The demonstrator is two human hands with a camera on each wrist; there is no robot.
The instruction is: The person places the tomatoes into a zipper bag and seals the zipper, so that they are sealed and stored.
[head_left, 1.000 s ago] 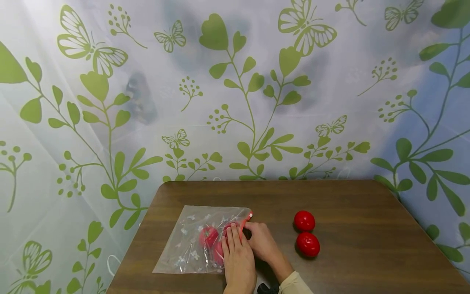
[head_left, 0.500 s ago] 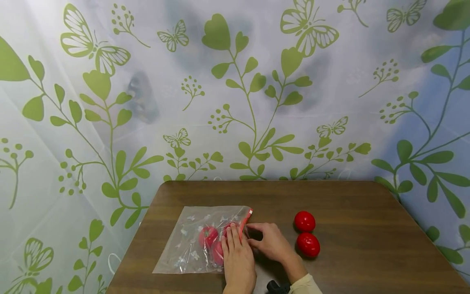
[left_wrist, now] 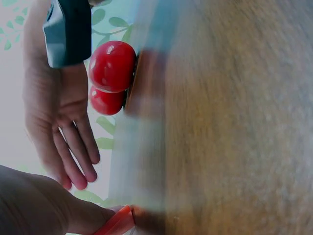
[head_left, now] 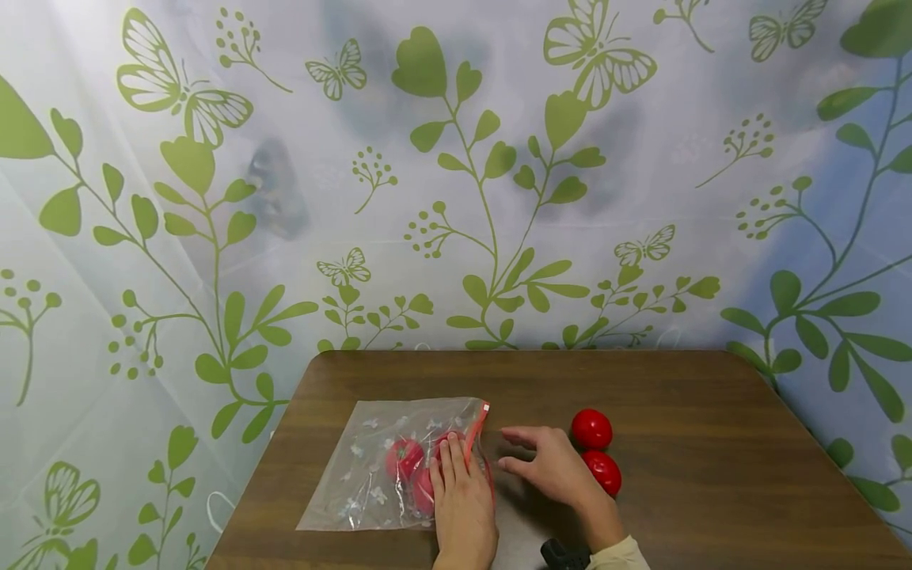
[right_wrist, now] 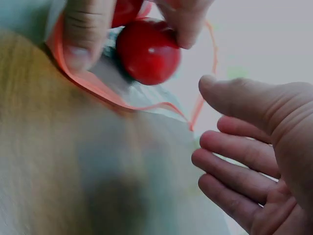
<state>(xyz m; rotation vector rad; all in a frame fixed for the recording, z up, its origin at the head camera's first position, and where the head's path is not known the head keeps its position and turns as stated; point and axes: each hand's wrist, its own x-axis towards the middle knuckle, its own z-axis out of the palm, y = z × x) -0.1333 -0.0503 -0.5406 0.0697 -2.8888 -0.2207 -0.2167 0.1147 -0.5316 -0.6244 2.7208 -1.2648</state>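
Observation:
A clear zip bag with an orange-red zip edge lies at the table's left, with red tomatoes inside. My left hand rests on its mouth end, fingers straight over the tomatoes. In the right wrist view, the left thumb presses the mouth's orange edge near a tomato. To the right of the bag, apart from it, my right hand holds nothing, its fingers loosely extended. Beside it are two glossy red tomatoes, the nearer one partly hidden by the hand.
The brown wooden table extends to the right past the loose tomatoes. A patterned curtain with green leaves and butterflies hangs behind it. A dark wrist device sits at the right sleeve.
My right hand has let go of the bag's mouth and moved right, towards the two loose tomatoes. My left hand has stayed on the bag.

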